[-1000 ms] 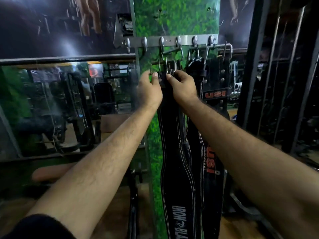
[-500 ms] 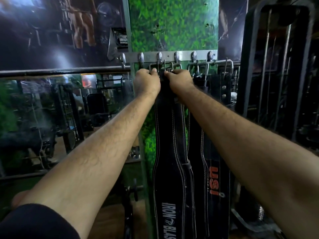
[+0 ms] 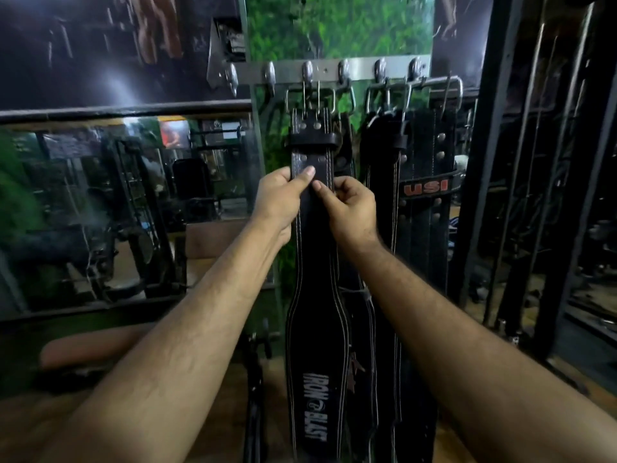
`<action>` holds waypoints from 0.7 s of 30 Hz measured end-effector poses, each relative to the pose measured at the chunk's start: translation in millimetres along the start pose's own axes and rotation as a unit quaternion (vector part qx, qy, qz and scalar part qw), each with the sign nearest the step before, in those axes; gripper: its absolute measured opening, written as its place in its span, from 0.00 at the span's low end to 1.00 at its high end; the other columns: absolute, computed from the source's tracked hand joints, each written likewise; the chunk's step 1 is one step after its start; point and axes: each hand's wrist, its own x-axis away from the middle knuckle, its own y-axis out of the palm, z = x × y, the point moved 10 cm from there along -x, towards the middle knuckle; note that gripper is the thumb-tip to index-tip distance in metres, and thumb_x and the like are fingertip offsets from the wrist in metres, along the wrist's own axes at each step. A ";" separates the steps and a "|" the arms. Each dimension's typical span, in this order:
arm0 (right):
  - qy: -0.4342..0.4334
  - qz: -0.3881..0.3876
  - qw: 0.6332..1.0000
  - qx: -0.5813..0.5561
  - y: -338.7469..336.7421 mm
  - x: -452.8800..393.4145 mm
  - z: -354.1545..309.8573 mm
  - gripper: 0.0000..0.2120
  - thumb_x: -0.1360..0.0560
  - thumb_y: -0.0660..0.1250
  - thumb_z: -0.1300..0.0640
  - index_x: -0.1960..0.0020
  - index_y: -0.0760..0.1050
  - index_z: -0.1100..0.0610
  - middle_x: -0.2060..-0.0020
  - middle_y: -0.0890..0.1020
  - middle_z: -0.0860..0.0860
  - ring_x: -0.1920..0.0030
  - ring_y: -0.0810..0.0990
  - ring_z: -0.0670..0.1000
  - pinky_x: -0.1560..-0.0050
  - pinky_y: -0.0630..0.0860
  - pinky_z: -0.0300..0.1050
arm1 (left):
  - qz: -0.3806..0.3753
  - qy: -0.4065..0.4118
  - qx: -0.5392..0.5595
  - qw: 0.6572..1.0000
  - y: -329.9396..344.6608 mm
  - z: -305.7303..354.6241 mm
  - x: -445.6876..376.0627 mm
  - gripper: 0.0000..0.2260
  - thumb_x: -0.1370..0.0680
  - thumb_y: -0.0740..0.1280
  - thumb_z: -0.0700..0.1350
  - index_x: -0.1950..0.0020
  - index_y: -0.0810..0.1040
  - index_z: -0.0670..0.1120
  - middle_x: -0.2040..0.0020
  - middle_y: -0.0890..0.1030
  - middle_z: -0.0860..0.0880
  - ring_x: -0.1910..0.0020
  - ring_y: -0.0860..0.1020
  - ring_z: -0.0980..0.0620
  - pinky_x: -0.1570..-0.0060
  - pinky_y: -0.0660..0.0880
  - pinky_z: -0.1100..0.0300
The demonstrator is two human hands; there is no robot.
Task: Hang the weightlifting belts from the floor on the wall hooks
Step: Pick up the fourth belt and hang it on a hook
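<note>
Where hands [image 3: 317,200] grip, USI belt [image 3: 424,202] beside.

Dim, soft and blurry, with wide-angle bending at the edges.

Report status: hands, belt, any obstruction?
Left hand and right hand both pinch the Iron Blast belt. Its buckle hangs on a wall hook. USI belt alongside, nothing blocking.
</note>
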 end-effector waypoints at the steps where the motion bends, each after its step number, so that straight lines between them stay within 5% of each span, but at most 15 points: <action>1: 0.006 -0.014 1.000 0.001 1.7 3.8 5.8 0.13 0.25 0.74 0.51 0.65 0.74 0.50 0.72 0.74 0.45 0.71 0.70 0.44 0.69 0.69 0.44 | 0.012 0.007 -0.011 1.000 -2.0 -3.4 3.4 0.07 0.21 0.70 0.41 0.58 0.82 0.43 0.56 0.85 0.41 0.54 0.83 0.43 0.45 0.82 0.43; 7: 0.045 -0.086 0.995 0.022 -3.1 34.2 53.8 0.20 0.25 0.75 0.51 0.67 0.67 0.55 0.73 0.66 0.50 0.71 0.63 0.49 0.73 0.59 0.43 | 0.039 0.000 -0.054 0.998 -13.4 -59.3 34.5 0.13 0.22 0.72 0.41 0.66 0.77 0.46 0.69 0.78 0.51 0.66 0.76 0.54 0.60 0.75 0.57; 11: 0.108 -0.139 0.983 0.044 -9.2 85.2 106.0 0.20 0.24 0.75 0.53 0.65 0.66 0.55 0.72 0.66 0.50 0.72 0.63 0.48 0.75 0.60 0.42 | 0.028 -0.044 -0.078 0.996 -34.4 -131.1 65.9 0.19 0.22 0.73 0.44 0.66 0.65 0.46 0.70 0.67 0.50 0.68 0.69 0.52 0.65 0.70 0.59; 13: 0.122 -0.155 0.979 0.046 -14.6 117.4 128.9 0.16 0.23 0.73 0.57 0.64 0.70 0.55 0.72 0.74 0.44 0.72 0.71 0.43 0.72 0.68 0.37 | 0.007 -0.079 -0.081 0.994 -41.8 -168.4 85.9 0.19 0.24 0.75 0.49 0.62 0.69 0.39 0.64 0.73 0.45 0.63 0.74 0.48 0.61 0.75 0.56; 15: 0.143 -0.153 0.978 0.014 -17.3 144.3 144.9 0.02 0.21 0.71 0.60 0.52 0.79 0.57 0.60 0.86 0.47 0.59 0.85 0.45 0.57 0.81 0.40 | -0.002 -0.105 -0.078 0.991 -49.3 -196.0 100.6 0.25 0.26 0.76 0.53 0.43 0.76 0.33 0.46 0.83 0.40 0.48 0.82 0.45 0.45 0.80 0.52; 17: 0.157 -0.140 0.978 -0.009 -18.9 157.6 158.4 0.09 0.21 0.70 0.61 0.42 0.79 0.61 0.49 0.86 0.55 0.47 0.86 0.52 0.45 0.82 0.47 | 0.005 -0.112 -0.086 0.990 -57.1 -209.3 108.7 0.29 0.25 0.75 0.52 0.32 0.74 0.35 0.35 0.81 0.39 0.37 0.81 0.45 0.36 0.78 0.49; 21: 0.216 -0.150 0.964 -0.029 -25.8 191.6 191.9 0.13 0.22 0.71 0.63 0.38 0.78 0.63 0.46 0.85 0.54 0.46 0.85 0.47 0.44 0.81 0.42 | -0.027 -0.115 -0.084 0.989 -65.2 -231.2 129.5 0.10 0.21 0.71 0.41 0.41 0.81 0.49 0.44 0.86 0.49 0.42 0.83 0.50 0.39 0.79 0.52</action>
